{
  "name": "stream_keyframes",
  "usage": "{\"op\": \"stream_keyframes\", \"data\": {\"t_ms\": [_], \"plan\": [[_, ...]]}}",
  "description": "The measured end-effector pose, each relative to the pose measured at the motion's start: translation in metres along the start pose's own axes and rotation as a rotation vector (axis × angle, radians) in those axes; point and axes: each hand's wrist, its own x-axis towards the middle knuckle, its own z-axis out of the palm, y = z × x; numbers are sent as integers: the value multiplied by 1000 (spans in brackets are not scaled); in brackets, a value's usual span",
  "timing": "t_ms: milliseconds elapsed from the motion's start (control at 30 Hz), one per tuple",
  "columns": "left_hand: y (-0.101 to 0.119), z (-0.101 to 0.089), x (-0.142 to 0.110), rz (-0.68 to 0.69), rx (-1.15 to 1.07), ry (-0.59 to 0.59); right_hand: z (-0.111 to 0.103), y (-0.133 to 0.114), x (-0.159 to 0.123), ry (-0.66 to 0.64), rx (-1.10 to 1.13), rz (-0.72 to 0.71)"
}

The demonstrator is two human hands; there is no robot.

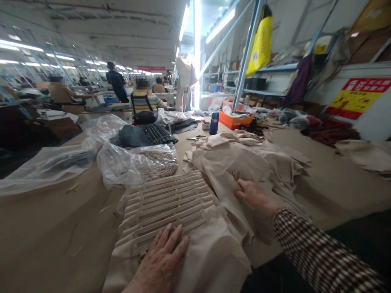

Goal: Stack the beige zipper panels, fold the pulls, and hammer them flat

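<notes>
My left hand (pixel 163 258) lies flat, fingers stretched out, on the near end of a row of overlapping beige fabric pieces (pixel 171 195). Their stitched strips form a ladder of narrow bands, with small gold-coloured bits along the middle. To the right, my right hand (pixel 252 195) has its thumb and fingers closed on the edge of a beige cloth piece (pixel 222 187). That piece belongs to, or lies against, a crumpled heap of the same cloth (pixel 241 154). A small metal fitting (pixel 233 173) shows just beyond the right fingertips.
Left of the stack, a clear plastic bag (pixel 113 162) and dark folded garments (pixel 143 136) lie on the table (pixel 45 228). Scissors (pixel 196 138), a blue bottle (pixel 214 123) and an orange box (pixel 235 119) stand or lie beyond the heap. Several people sit or stand farther back.
</notes>
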Motion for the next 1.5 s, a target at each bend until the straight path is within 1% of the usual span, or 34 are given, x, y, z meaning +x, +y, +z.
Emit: {"op": "stream_keyframes", "data": {"t_ms": [67, 100, 167, 233, 300, 333, 367, 433, 500, 567, 667, 700, 767, 867, 967, 1067, 1133, 1200, 1333, 1400, 1500], "plan": [[0, 1, 0, -2, 7, 1, 2, -8, -3, -18, 7, 26], [0, 1, 0, -4, 11, -8, -2, -12, -5, -26, 24, 24], [0, 1, 1, -4, 18, -30, -16, -20, -7, -52, 76, -13], [0, 0, 2, 2, 30, -52, -32, -27, -7, -114, 186, -115], [0, 0, 3, 8, 37, -56, -44, -31, -5, -183, 329, -217], [0, -1, 3, 6, 33, -60, -47, -30, -4, -177, 357, -213], [0, -2, 3, 0, 23, -65, -47, -29, -2, -149, 345, -172], [1, -4, 4, -16, -10, -80, -37, -24, -2, -53, 207, -17], [2, -7, 4, -26, -35, -105, -16, -19, -9, 10, 57, 102], [3, -9, 5, -32, -38, -119, 11, -22, -22, 33, -30, 161], [3, -8, 5, -38, -12, -128, 49, -38, -40, 127, -186, 239], [3, -6, 5, -33, 1, -123, 57, -44, -43, 151, -212, 260], [3, -2, 4, -16, 26, -105, 66, -53, -43, 163, -184, 305], [1, 4, 3, 6, 50, -79, 63, -49, -34, 141, -52, 364], [-1, 4, 4, 21, 48, -84, 48, -31, -29, 139, 15, 391], [0, -2, 7, 6, 1, -151, 32, -15, -31, 113, 49, 357], [1, -6, 9, -22, -39, -199, 26, -13, -33, 91, 45, 315], [3, -6, 9, -53, -67, -212, 28, -18, -33, 82, 18, 310], [5, -2, 6, -91, -89, -175, 42, -31, -24, 87, -21, 363], [5, -2, 6, -88, -102, -174, 47, -31, -18, 85, 7, 376], [6, -7, 8, -98, -139, -206, 49, -22, -10, 67, 76, 371]]}}
